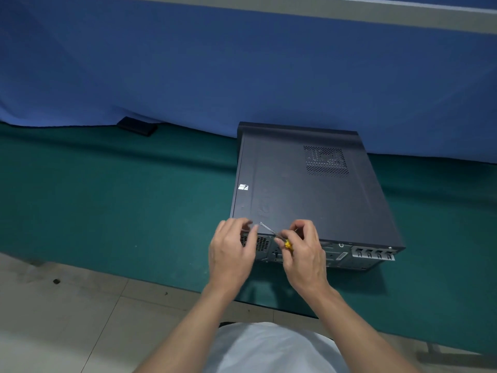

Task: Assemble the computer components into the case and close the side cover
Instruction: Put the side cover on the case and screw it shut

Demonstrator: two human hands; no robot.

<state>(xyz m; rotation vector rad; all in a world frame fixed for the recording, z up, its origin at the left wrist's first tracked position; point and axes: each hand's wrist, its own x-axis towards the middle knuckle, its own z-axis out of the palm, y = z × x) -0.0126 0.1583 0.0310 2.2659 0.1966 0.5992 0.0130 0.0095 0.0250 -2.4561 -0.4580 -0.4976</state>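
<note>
Just beyond hands [231,254] [305,255] and screwdriver [287,244], the closed case [304,197].

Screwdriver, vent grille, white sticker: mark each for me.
screwdriver [287,243], head view, yellow handle.
vent grille [326,161], head view, middle of mesh.
white sticker [243,187], head view, its centre.

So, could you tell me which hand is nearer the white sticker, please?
Left. The left hand is at the case's near edge, in line with the sticker; the right hand, gripping the screwdriver, is farther right.
</note>
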